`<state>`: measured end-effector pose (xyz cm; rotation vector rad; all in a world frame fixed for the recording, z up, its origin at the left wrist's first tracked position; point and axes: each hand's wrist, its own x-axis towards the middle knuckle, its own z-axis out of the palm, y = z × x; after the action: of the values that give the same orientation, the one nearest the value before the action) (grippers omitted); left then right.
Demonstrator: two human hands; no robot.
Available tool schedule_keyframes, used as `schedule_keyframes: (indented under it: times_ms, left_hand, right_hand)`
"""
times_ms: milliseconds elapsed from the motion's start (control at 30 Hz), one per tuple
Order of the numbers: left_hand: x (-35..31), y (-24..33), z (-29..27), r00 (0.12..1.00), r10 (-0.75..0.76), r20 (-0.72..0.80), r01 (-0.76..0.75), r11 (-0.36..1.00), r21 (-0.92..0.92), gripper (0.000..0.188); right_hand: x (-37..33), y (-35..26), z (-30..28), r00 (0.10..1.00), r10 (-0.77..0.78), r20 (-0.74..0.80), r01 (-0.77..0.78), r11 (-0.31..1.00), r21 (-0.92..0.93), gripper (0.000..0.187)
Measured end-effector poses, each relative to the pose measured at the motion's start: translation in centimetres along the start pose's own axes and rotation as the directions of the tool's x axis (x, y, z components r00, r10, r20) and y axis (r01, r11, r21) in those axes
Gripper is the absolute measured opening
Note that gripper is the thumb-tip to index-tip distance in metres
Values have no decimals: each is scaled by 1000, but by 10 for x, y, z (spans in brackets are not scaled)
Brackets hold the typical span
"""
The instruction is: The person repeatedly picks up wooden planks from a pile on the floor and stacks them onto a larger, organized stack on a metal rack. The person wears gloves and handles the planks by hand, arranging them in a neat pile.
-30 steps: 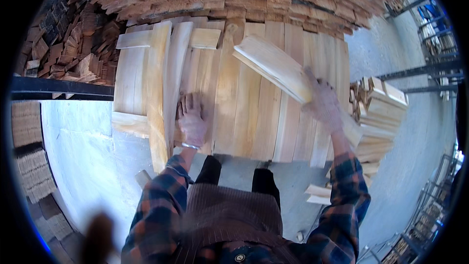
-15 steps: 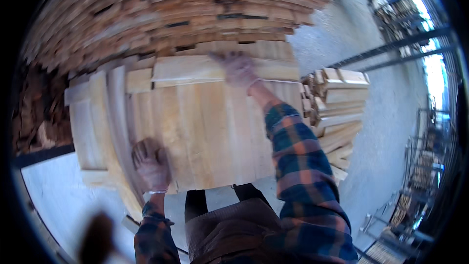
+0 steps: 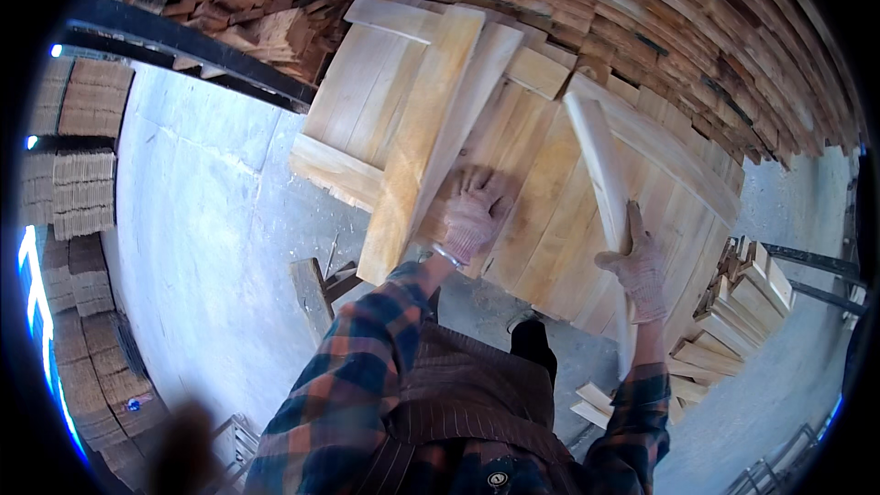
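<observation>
In a thin pale glove, my right hand (image 3: 636, 275) grips a narrow wooden board (image 3: 600, 165), which stands on its edge and slants away from me across a layer of light planks (image 3: 536, 238). My left hand (image 3: 472, 220), gloved too, lies on those planks with its fingers spread. Just left of it, two long boards rest crosswise, the nearer one a yellowish board (image 3: 426, 142). Beyond the board in my right hand, another pale board (image 3: 655, 151) lies along the far side.
A tall stack of rough lumber (image 3: 642, 9) rises behind the planks. Offcuts (image 3: 266, 14) are heaped at the far left behind a dark metal beam (image 3: 197, 50). Cut pieces (image 3: 733, 312) are piled at the right. Bundled wood stacks (image 3: 87, 192) line the left edge above the concrete floor (image 3: 202, 220).
My view has turned left. My right hand has come back from the far board and now holds a narrow board tilted on edge. My left hand still lies on the planks.
</observation>
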<state>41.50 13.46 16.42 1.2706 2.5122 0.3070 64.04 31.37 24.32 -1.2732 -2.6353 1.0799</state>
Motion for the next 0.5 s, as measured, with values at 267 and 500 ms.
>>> schedule_keyframes:
  times_ms: [267,500]
  left_hand:
    - [-53,-72,-96,978,-112,175,195,206,-959,56]
    - [18,-246,-134,916,-120,382,400,221,-889,41]
  right_hand:
    - [32,-186,115,960,-279,2,263,906,331,77]
    - [115,-256,201,990,137,-24,-139,980,-144,98]
